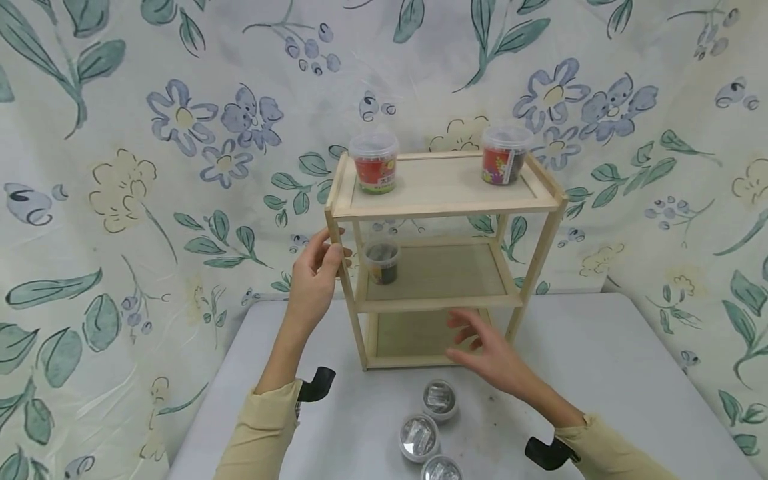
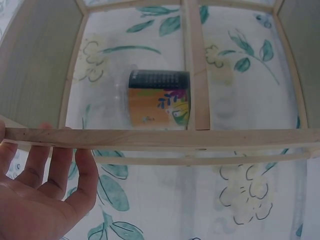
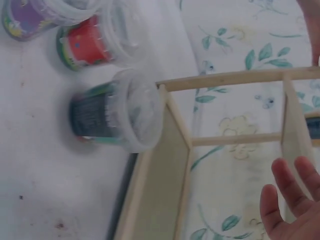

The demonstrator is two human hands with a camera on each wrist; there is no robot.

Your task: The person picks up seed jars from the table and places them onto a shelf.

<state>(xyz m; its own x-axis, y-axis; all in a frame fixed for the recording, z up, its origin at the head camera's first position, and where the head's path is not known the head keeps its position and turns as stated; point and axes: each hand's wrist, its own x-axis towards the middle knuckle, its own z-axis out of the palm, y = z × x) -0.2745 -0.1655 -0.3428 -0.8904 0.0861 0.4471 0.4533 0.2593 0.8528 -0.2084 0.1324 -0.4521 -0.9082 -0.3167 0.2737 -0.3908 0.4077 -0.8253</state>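
Note:
A three-tier wooden shelf (image 1: 444,305) stands on the table. My left hand (image 1: 316,270) grips its left front post, its fingers passing behind the wood in the left wrist view. Near that hand, a lidded plastic tub (image 1: 382,263) with a dark and orange label (image 2: 157,102) sits on the middle tier. My right hand (image 1: 489,350) is held in front of the bottom tier with fingers spread and nothing in them. Close by on the table is a clear-lidded tub (image 1: 440,399) with a dark label (image 3: 92,112).
On the top tier stand a red-labelled tub (image 1: 376,167) at the left and another tub (image 1: 505,157) at the right. Two more tubs, one red-labelled (image 3: 90,42) and one purple-labelled (image 3: 30,17), are on the white table (image 1: 576,353). Floral cloth (image 1: 228,60) hangs behind.

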